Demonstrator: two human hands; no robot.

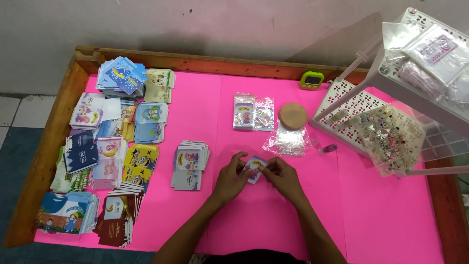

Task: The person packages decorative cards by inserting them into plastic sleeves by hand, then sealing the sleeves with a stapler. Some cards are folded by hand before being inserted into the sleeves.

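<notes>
Both hands — left hand [229, 177] and right hand [282, 176] — pinch one small card [254, 168] on the pink table [220, 112]; two bagged cards [253, 112] lie finished, while many card stacks [190, 164] remain unbagged.

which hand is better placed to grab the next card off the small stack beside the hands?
Left, probably. The small card stack lies just left of the left hand, with bare pink mat between. The right hand sits on the far side of the held card and would have to cross over.
</notes>
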